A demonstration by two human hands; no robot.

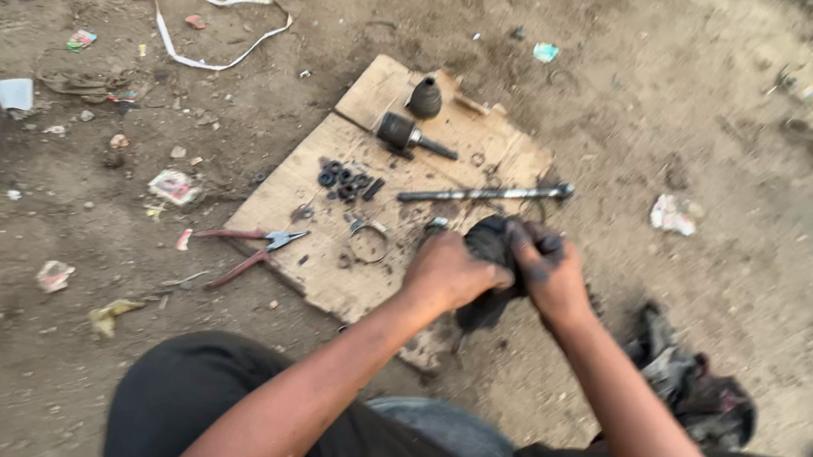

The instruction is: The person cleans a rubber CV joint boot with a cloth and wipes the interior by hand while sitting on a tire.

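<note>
Item: dark greasy rag (490, 265), bundled, centre of frame, at the lower right edge of a cardboard sheet (324, 270) lying on dirt ground (633, 101).

Left hand (449, 273): fingers curled closed over the left side of the rag, gripping it.
Right hand (551, 276): fingers bent round the right side, blackened with grease, also clamped on the rag. Whether a part is wrapped inside cannot be told.

Handling, by judgement: soft, limp, light; oily, so likely slippery; best taken by a full bunched handful, as both hands do now.

On the cardboard, upper centre: long steel shaft (483, 194) lying just beyond the hands; joint housing with stub (405, 134); black rubber boot (425, 97); cluster of small black rings and balls (345, 181); metal clamp ring (369, 240).
Left of centre: red-handled pliers (250, 249), half off the cardboard.
Lower right: heap of dark cloth (692, 386) on the ground.
Upper left: white strap (213, 30), scattered litter.
</note>
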